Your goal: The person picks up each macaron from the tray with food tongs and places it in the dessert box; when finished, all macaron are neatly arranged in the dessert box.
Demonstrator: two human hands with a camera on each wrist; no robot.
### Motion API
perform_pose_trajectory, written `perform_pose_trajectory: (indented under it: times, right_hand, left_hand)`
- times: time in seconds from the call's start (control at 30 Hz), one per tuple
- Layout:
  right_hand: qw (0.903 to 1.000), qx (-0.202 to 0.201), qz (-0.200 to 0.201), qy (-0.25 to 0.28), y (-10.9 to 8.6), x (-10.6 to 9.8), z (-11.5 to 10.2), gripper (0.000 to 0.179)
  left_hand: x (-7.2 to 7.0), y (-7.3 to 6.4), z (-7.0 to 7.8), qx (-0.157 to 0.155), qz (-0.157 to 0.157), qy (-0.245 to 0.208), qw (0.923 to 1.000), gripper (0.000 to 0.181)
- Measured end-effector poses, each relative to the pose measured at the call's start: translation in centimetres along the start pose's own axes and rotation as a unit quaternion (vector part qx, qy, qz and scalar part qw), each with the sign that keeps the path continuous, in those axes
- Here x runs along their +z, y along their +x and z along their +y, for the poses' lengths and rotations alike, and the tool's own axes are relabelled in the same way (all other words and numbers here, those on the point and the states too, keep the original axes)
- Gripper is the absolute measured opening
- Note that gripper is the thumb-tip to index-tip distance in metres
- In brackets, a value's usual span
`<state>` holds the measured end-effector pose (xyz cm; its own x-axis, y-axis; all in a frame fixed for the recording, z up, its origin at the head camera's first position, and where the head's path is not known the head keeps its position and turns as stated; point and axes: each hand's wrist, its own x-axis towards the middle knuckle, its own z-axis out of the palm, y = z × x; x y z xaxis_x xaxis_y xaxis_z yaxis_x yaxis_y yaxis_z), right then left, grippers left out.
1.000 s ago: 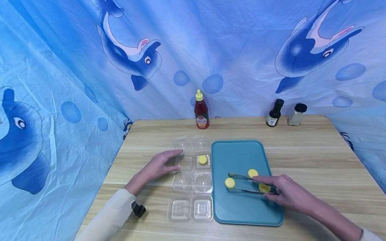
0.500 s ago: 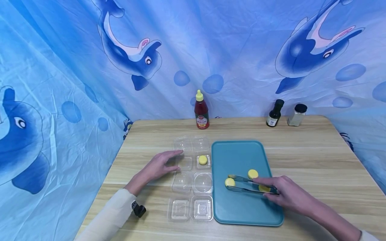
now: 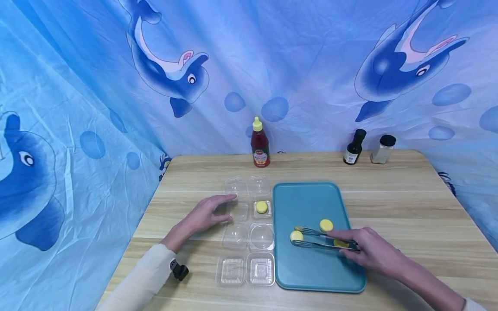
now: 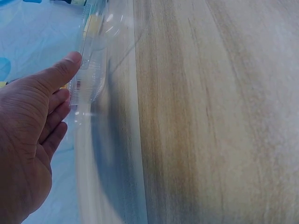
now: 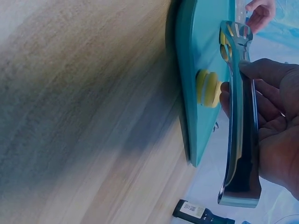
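My right hand holds metal serving tongs over the teal tray, thumb on one arm and fingers on the other. The slotted tips stand on either side of a yellow macaron, close against it. A second macaron lies beyond the tongs, and a third macaron shows between their arms, near my fingers. My left hand reaches toward a clear plastic box, thumb and fingers spread at its left edge. Another clear box beside it holds a yellow macaron.
Nearer the front, another clear box with a raised lid and a twin-cup base stand left of the tray. Along the back are a red sauce bottle, a dark bottle and a black-capped jar. A dolphin-print curtain hangs behind.
The tong tips have drawn closer together around the left macaron on the tray, the far arm coming nearer to me. The left hand has stayed in place.
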<state>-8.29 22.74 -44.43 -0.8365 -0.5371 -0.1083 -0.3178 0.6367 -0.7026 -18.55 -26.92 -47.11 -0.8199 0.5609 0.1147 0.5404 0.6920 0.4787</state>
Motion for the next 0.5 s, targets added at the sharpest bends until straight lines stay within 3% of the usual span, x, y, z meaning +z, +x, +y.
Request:
perform_pose_trajectory:
  times: [0.27,0.5]
  right_hand:
    - [0.9998,-0.017,0.012,-0.004,0.7,-0.5,-0.5,0.051]
    - [0.9993,-0.008,0.035,-0.006,2.0,-0.4,-2.3,0.052]
  left_hand:
    - [0.0,0.0,0.1,-0.003,-0.002,-0.002,1.0,0.073]
    - [0.0,0.1,0.1,-0.01,-0.004,-0.003,0.9999,0.073]
